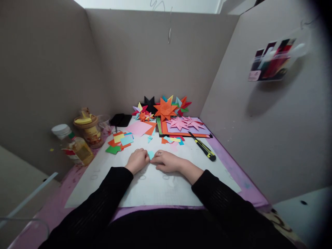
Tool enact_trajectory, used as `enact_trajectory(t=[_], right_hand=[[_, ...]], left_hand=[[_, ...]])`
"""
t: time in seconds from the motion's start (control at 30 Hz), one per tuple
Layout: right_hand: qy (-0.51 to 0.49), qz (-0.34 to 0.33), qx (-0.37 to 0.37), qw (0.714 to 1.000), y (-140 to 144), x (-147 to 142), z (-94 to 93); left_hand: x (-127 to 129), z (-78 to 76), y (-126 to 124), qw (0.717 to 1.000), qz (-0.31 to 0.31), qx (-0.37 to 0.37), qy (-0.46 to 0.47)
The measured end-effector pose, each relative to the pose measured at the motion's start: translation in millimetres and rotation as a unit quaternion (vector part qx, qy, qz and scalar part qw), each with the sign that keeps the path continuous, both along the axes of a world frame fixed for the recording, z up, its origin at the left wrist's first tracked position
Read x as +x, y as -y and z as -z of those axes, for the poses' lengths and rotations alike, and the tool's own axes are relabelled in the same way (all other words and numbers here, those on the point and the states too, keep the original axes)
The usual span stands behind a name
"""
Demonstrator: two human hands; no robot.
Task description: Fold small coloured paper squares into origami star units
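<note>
Tall grey partition panels [155, 52] are enclosing a lilac-pink worktop [233, 167] on three sides, so this place is looking like a craft cubicle, perhaps in a studio or workshop. Brightly coloured folded-paper stars [165, 109] are standing along the back, while small coloured paper squares [127, 139] and a yellow-and-black box cutter [203, 148] are lying out.

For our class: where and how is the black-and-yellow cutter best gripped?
Take the cutter probably by its broad near end, coming from above on the near side with the right hand: it lies flat, slanting, narrow tip pointing away.
</note>
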State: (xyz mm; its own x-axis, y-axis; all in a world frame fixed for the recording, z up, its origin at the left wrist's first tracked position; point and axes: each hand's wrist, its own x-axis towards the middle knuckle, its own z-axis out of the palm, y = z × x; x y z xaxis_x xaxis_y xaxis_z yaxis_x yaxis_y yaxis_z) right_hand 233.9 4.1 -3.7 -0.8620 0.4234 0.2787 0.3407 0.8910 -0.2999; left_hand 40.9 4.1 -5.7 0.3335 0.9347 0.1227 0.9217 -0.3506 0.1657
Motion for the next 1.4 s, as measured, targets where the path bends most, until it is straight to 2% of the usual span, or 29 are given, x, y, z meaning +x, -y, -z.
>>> enact_trajectory(t=[0.17,0.37,0.53,0.87,0.97,1.03,1.13,1.2,1.3,1.4], right_hand=[[0.022,-0.002,0.031,0.999,3,-3,-2.9],[0.029,0.011,0.032,0.999,7,-4,-5.5],[0.038,0.024,0.033,0.998,11,-5,-5.7],[0.083,0.141,0.034,0.986,14,-31,7.1],[0.033,0.136,0.01,0.99,12,-30,10.6],[-0.043,0.141,-0.015,0.989,8,-25,12.0],[-0.172,0.222,-0.051,0.958,-1,-15,14.6],[-0.21,0.265,-0.072,0.938,-6,-11,17.1],[-0.228,0.27,-0.11,0.929,-10,-10,21.3],[-0.273,0.255,-0.17,0.912,-9,-15,24.7]], left_hand=[[-3,1.4,2,1.0,-0.001,0.012,-0.006],[-15,2.6,4,0.999,-0.037,0.013,-0.007],[-20,1.1,3,0.999,-0.032,0.001,0.012],[-28,4.3,-5,0.996,-0.023,-0.012,0.091],[-31,6.9,-7,0.991,-0.028,0.007,0.133],[-31,7.4,-6,0.988,-0.018,0.021,0.151],[-29,6.9,-4,0.987,-0.001,0.035,0.157],[-27,7.1,-4,0.987,0.004,0.035,0.158],[-26,8.8,-6,0.981,0.003,0.02,0.191],[-26,10.4,-9,0.956,-0.034,-0.004,0.293]])
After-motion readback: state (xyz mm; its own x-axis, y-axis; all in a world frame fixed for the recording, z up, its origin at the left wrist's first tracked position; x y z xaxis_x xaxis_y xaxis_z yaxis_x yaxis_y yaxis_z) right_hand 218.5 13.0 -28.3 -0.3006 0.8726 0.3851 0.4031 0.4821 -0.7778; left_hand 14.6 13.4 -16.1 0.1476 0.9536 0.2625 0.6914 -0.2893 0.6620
